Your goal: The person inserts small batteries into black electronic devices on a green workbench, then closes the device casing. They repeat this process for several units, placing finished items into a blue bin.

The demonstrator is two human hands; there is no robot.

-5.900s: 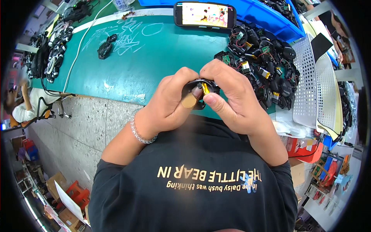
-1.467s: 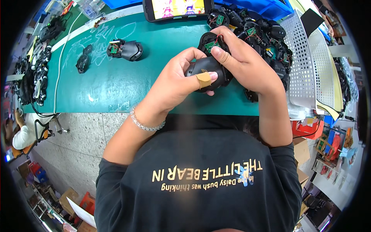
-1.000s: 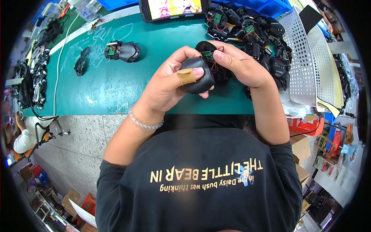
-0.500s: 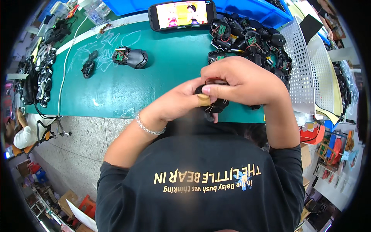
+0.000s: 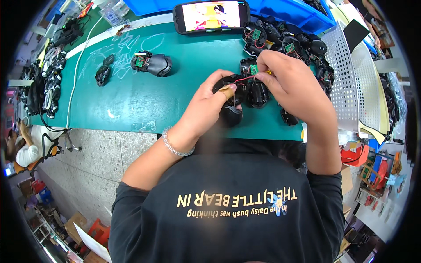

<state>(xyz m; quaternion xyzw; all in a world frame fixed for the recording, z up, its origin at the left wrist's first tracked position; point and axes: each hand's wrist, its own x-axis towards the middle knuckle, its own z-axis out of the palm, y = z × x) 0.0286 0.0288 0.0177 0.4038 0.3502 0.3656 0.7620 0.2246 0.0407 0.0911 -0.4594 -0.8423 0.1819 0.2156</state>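
Observation:
My left hand (image 5: 206,100) grips a black rounded plastic housing (image 5: 232,115), with a tan bandage on the thumb. Red wires (image 5: 244,79) stretch from this housing to my right hand (image 5: 285,81), whose thumb and forefinger pinch them. A bit of yellow shows by the right fingertips. Between the hands, a second black housing (image 5: 258,95) rests on the green table. Just beyond it sits a housing with a green circuit board (image 5: 250,69). Farther left lies an opened, mouse-shaped black housing (image 5: 153,64) with a board and wires, beside small black parts (image 5: 103,74).
A pile of black housings (image 5: 302,46) with boards and wires covers the far right of the green table (image 5: 131,103). A phone (image 5: 212,17) playing a video stands before a blue bin (image 5: 298,15). White perforated trays (image 5: 346,83) flank the right side; a white cable (image 5: 74,83) crosses the left.
My hands, close together before, have moved apart. The right one has drawn red wires up and to the right of the housing in my left hand, which has turned more into view.

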